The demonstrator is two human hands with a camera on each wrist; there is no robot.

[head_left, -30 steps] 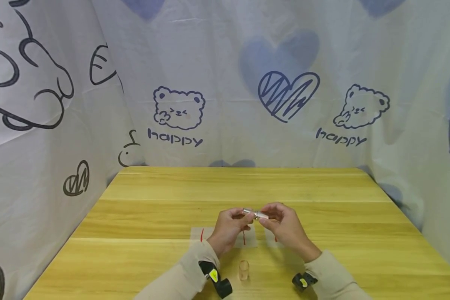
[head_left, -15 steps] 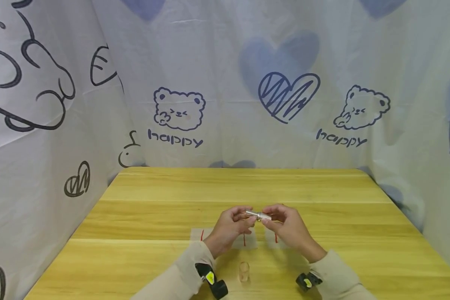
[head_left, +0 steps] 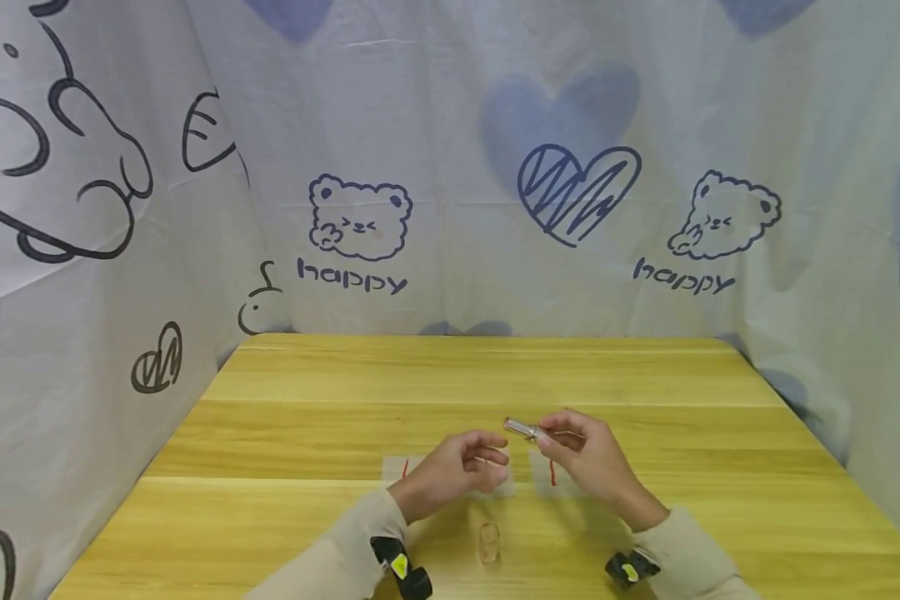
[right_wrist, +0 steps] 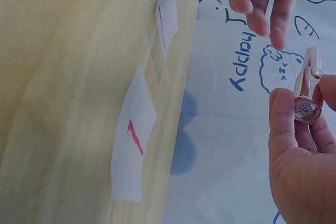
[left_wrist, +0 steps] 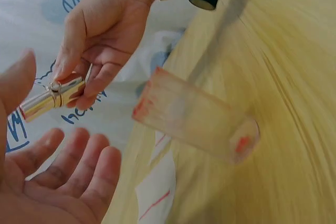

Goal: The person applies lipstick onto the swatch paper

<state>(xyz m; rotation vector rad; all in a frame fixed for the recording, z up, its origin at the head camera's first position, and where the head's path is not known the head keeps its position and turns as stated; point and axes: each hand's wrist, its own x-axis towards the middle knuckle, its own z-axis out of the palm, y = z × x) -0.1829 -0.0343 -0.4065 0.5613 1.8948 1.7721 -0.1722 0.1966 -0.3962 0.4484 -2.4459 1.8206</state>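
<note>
A shiny metallic lipstick tube (head_left: pixel 522 429) is pinched between the thumb and fingers of my right hand (head_left: pixel 591 462), held above the table. Its red-tinged end points left, and a band with a round stud circles its middle in the left wrist view. My left hand (head_left: pixel 457 468) is apart from the tube, just left of it and lower, fingers spread and loosely bent, with nothing in them. A clear cap (left_wrist: pixel 197 116) with red smears inside stands on the table near me, between the forearms.
Small white paper pieces with red strokes lie in a row on the wooden table (head_left: pixel 307 417): a left paper (head_left: pixel 394 473), a right paper (head_left: pixel 543 479), and one partly behind my left hand. A printed curtain (head_left: pixel 450 167) hangs around the table.
Both hands were on the lipstick tube earlier. My left hand has let go and drawn back left and down; my right hand has moved slightly right with the tube.
</note>
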